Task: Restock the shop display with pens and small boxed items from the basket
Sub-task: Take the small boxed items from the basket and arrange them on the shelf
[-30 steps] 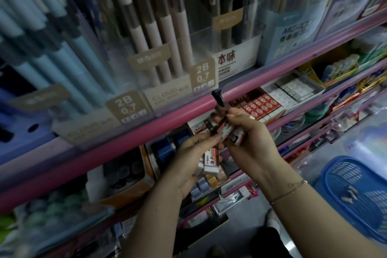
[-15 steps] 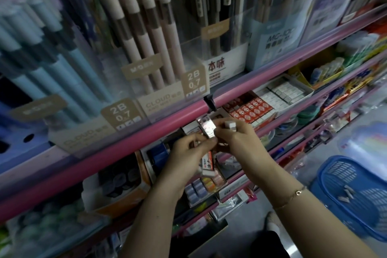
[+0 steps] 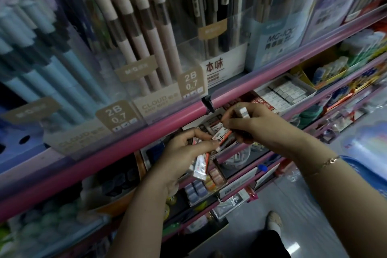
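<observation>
My left hand [image 3: 184, 153] grips several small white-and-red boxed items [image 3: 201, 165] just under the pink shelf rail [image 3: 129, 146]. My right hand [image 3: 253, 125] pinches one more such box [image 3: 221, 136] at its end and also holds a small white box [image 3: 243, 112] on top of its fingers. Both hands meet in front of an open display tray [image 3: 211, 121] of similar boxes on the second shelf. The blue basket [image 3: 364, 172] shows only as an edge at the right, behind my right forearm.
Clear holders of pens [image 3: 134, 33] fill the top shelf. To the right of the hands stand a tray of red boxes [image 3: 262, 103] and a tray of white boxes [image 3: 287, 92]. Lower shelves carry small erasers [image 3: 201, 186] and packets. A foot [image 3: 274, 220] stands on the floor.
The view has tilted down and left. Both hands have drifted slightly right along the shelf, and the right hand has shifted its pinch onto the end of a box held at the left hand.
</observation>
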A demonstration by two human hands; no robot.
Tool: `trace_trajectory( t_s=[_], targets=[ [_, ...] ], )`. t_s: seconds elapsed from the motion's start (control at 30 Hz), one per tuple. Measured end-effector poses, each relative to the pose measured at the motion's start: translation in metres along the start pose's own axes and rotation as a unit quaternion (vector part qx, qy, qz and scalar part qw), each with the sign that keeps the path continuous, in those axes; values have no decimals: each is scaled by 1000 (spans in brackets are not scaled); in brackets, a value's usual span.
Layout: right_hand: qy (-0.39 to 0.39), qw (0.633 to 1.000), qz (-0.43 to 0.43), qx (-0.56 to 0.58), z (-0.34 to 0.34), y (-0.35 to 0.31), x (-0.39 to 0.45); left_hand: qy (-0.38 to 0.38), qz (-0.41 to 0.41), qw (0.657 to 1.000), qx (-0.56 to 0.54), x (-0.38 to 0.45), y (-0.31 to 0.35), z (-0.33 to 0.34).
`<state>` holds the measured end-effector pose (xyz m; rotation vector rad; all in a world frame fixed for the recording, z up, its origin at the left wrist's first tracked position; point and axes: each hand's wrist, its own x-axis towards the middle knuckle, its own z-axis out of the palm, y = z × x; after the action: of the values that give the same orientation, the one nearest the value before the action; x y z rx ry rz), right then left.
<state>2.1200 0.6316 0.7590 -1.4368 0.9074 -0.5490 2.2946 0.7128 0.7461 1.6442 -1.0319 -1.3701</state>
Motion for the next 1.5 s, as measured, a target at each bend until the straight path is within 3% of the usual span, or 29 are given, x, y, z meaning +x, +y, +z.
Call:
trace_trajectory(
  t_s=[0.1, 0.17, 0.23, 0.33, 0.43, 0.77, 0.97, 1.07, 1.13, 1.2, 1.27, 1.37, 1.5],
  targets=[
    [105, 994, 4, -21, 10, 16, 8, 61, -38, 997, 31, 13, 3, -5],
    [175, 963, -22, -204, 12, 30, 10, 96, -92, 989, 58, 26, 11, -3],
    [137, 897, -31, -420, 14, 44, 6, 96, -129, 983, 93, 38, 20, 3],
    [51, 815, -39, -576, 17, 64, 0, 82, -114, 974, 180, 59, 24, 16],
    [55, 780, -56, -621, 15, 75, 0, 73, -98, 967, 225, 76, 19, 22],
    [38, 767, -66, -637, 7, 82, 8, 25, -79, 921, 381, 99, 8, 25],
    [31, 794, -63, -603, 10, 74, 7, 40, -29, 917, 396, 99, -2, 25],
    [43, 884, -78, -458, 7, 59, 4, 61, -24, 942, 329, 92, -3, 25],
    [82, 950, -62, -295, 4, 44, 3, 99, -39, 964, 242, 80, -4, 22],
    [98, 990, -2, -105, 2, 30, 3, 120, -56, 981, 143, 60, -3, 17],
    [90, 995, 44, 28, 2, 21, 4, 98, -60, 993, 9, 37, -5, 11],
    [33, 992, 50, 107, 5, 13, 4, 36, -51, 981, -183, 15, -6, 5],
    [-41, 995, 52, 78, 19, 12, 3, 22, -51, 986, -154, 5, -7, 1]
  ],
)
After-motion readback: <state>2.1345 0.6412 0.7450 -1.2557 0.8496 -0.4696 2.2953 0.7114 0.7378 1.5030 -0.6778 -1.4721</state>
